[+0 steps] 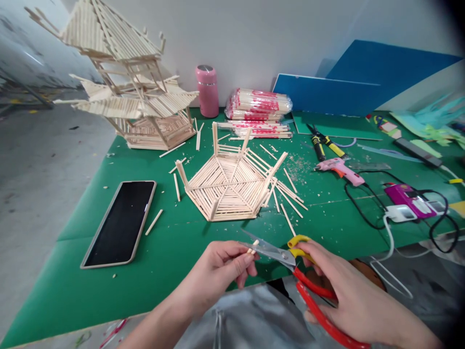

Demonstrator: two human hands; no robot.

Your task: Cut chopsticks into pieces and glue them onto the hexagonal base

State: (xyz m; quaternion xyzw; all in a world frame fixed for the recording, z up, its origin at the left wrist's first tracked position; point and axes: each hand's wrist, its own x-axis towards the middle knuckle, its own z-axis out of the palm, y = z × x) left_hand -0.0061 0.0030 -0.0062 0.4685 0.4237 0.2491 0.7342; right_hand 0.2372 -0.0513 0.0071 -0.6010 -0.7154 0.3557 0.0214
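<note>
My left hand (223, 269) pinches short pale wooden sticks (255, 244) near the front edge of the table. My right hand (350, 291) grips scissors (285, 256) with red and yellow handles, their blades parted around the sticks just beyond my left fingertips. Beyond both hands, a hexagonal base of wooden sticks (228, 182) lies flat, with several short posts rising from its corners and low railings along its far sides. Loose cut sticks (288, 220) lie beside it.
A stick-built pagoda (141, 104) stands back left, near a pink flask (207, 92) and packed sticks (259, 106). A phone (119, 223) lies left. Pliers (323, 143), a pink glue gun (341, 170) and a purple power strip (414, 199) with cables occupy the right.
</note>
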